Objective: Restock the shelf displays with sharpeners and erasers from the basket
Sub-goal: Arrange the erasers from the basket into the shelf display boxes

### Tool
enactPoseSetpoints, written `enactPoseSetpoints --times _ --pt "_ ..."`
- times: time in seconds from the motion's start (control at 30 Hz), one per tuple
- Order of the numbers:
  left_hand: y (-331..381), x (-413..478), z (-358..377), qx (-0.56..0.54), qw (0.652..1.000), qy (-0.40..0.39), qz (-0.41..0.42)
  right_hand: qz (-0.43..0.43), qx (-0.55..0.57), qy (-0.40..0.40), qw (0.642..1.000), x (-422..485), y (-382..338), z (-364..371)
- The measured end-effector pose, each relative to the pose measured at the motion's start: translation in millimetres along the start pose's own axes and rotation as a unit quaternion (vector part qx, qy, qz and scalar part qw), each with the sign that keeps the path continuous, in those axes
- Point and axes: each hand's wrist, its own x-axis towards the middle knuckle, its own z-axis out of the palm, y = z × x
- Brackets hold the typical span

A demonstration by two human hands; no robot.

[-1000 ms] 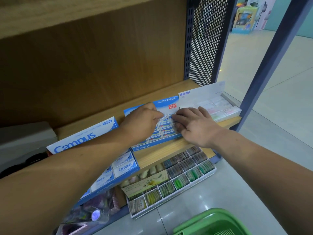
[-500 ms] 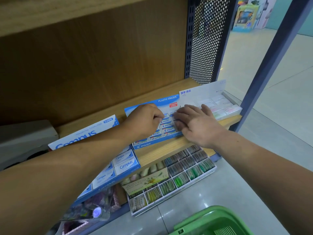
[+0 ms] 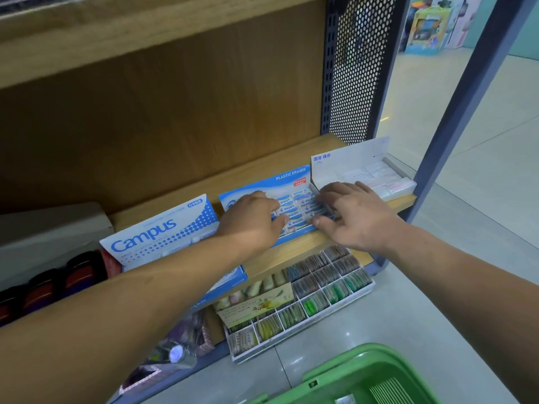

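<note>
A blue Pilot eraser display box (image 3: 287,177) stands on the wooden shelf (image 3: 291,256), with rows of blue-and-white Pilot erasers (image 3: 296,212) in it. My left hand (image 3: 250,224) reaches over the box's left half with its fingers curled down, and thumb and forefinger pinch an eraser in the rows. Over the right half, my right hand (image 3: 354,218) lies spread, its straight fingertips touching the erasers. A green basket (image 3: 364,377) sits on the floor at the bottom right; its contents are hidden.
A Campus eraser box (image 3: 163,231) sits left of the Pilot box, a white eraser box (image 3: 376,176) to the right. Below the shelf lies a white tray (image 3: 323,290) of coloured items. A perforated metal panel (image 3: 355,68) and a blue post (image 3: 466,112) bound the right.
My right hand has slid right and spread toward the box's right edge. My left hand stays on the erasers. The view has shifted, showing more of the basket.
</note>
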Motion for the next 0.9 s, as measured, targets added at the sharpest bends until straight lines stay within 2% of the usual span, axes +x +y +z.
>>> enactPoseSetpoints --times 0.1,0.2,0.37,0.43,0.6,0.67,0.7,0.77,0.83,0.9 --pt "1 -5 -2 -0.009 0.999 -0.032 -0.004 -0.009 0.008 -0.003 1.000 -4 3 -3" --pt "1 -17 -9 -0.022 0.999 -0.033 0.022 -0.014 -0.010 -0.015 1.000 -15 1 -11" --pt "20 -61 -29 -0.063 0.992 0.065 0.084 -0.026 0.017 -0.014 0.999 -49 -24 -33" --pt "33 -91 -29 -0.105 0.984 0.077 0.122 -0.036 -0.001 -0.010 0.999 -71 -34 -41" --pt "56 -180 11 -0.165 0.980 0.002 0.110 -0.056 -0.003 0.006 0.998 -162 -48 -38" --pt "59 -208 41 -0.177 0.976 -0.078 0.101 -0.070 0.015 0.006 0.997 -202 -48 -14" --pt "59 -221 57 -0.176 0.971 -0.127 0.095 -0.074 0.036 -0.017 0.996 -220 -50 1" --pt "56 -242 92 -0.179 0.959 -0.209 0.063 -0.063 0.073 -0.140 0.985 -245 -55 35" --pt "49 -259 129 -0.185 0.947 -0.263 0.000 -0.043 0.063 -0.304 0.950 -257 -60 75" --pt "39 -270 165 -0.177 0.937 -0.294 -0.068 -0.015 0.037 -0.389 0.921 -262 -62 117"
